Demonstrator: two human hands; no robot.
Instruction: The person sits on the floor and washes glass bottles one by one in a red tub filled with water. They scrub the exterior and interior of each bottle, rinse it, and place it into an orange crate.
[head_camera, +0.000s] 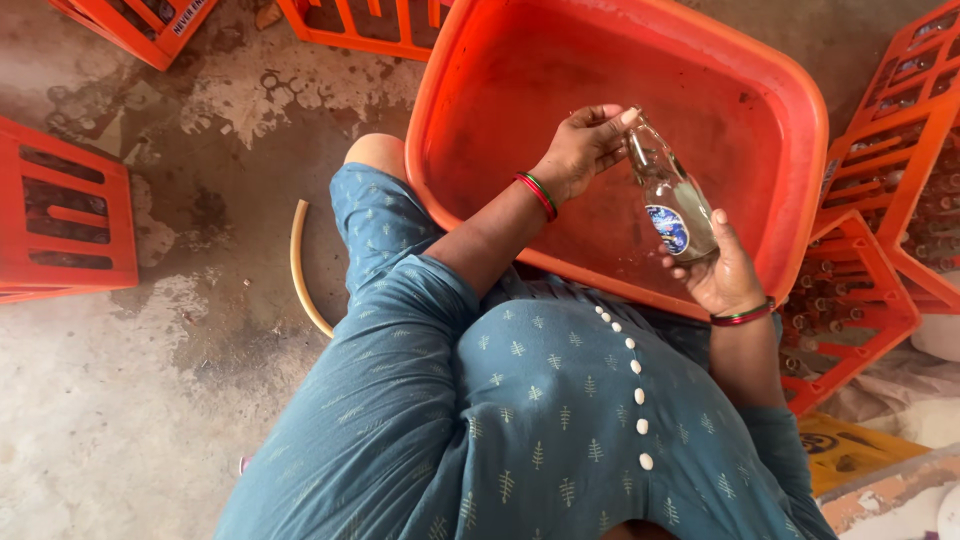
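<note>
Small clear glass bottle with a round blue-and-white label (674, 205) is sitting tilted over the orange plastic tub, neck pointing to about 11 o'clock, base toward 5 o'clock. It is hanging above the tub's wet inner floor, not touching it as far as can be told.

Right hand (722, 272) is cupping the bottle's lower body from the 5 o'clock side, fingers wrapping up around the base and the label end, thumb lying along the glass. Grip is closing firmly on the bottle.

Left hand (583, 150) is reaching in from 9 o'clock, fingers bunching together and pinching at the bottle's mouth and neck. What lies under the fingertips there is too small to make out. Red-and-green bangles are showing on both wrists.

Large rectangular orange plastic tub (790, 90) is filling the 12 to 2 o'clock area, a thin film of water shining at its bottom. The person's knee is pressing close to its near rim at 10 o'clock of the bottle.

Orange plastic bottle crates (870, 170) holding more glass bottles are standing at 3 o'clock. Another orange crate (65, 215) is lying well apart at 9 o'clock. A curved pale hose piece (300, 265) is resting on the stained concrete floor (120, 400).
</note>
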